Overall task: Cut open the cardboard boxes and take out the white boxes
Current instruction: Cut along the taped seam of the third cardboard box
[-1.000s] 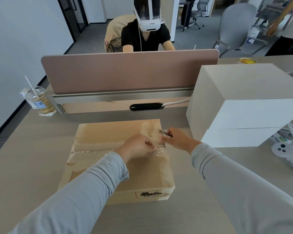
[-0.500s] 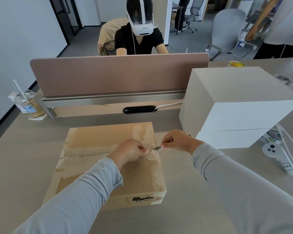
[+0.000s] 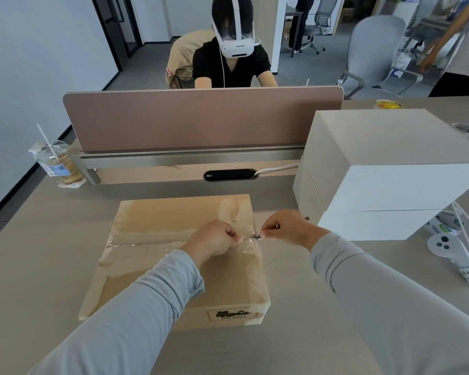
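Cardboard box sits on the near side of the desk, flaps still shut under clear tape along the seam, so this one's barely started. Right hand pinches a small metal blade, tip at the seam's right end on the box edge. Left hand is curled on the lid just beside it and looks to be pinching loose tape. Two white boxes are stacked on the right, so I'd guess some are out already. Left to do: slit the seam, open the flaps, lift out the white box.
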`<action>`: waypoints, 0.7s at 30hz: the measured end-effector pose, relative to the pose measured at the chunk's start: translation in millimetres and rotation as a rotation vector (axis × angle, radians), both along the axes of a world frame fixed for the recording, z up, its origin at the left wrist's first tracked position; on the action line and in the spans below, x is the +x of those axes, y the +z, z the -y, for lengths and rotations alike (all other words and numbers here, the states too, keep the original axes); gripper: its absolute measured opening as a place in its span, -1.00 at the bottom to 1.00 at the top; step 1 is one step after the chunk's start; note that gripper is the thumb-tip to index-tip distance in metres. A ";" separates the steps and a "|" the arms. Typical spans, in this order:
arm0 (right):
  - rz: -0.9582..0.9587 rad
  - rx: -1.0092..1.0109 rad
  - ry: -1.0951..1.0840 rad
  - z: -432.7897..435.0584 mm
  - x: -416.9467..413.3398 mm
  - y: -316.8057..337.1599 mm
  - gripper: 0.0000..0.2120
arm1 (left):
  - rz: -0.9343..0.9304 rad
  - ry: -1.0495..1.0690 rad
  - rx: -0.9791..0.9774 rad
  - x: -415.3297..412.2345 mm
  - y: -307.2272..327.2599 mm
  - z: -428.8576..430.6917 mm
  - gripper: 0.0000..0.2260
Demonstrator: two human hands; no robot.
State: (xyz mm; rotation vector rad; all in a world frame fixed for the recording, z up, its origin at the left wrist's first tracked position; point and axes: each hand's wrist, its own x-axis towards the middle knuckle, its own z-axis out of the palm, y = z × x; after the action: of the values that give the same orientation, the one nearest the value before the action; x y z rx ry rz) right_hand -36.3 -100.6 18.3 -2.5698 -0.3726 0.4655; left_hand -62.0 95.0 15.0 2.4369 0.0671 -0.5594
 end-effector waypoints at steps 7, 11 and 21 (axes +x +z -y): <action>0.029 0.026 -0.005 2.5 -4.9 -7.3 -0.85 | -0.009 0.026 0.003 -2.1 0.5 2.4 -0.83; 0.036 0.047 -0.024 5.3 -9.2 -9.5 -0.83 | -0.024 0.032 -0.008 -1.9 3.3 5.0 -0.83; -0.118 0.170 -0.092 14.2 -16.0 -16.1 -0.79 | 0.030 0.056 0.008 -1.0 -2.8 3.3 -0.81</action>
State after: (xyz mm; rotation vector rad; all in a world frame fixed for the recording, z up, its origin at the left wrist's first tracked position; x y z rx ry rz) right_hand -52.4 -114.8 2.2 -2.3714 -0.2404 0.5262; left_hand -63.0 91.7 12.2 2.4431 0.1244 -0.4982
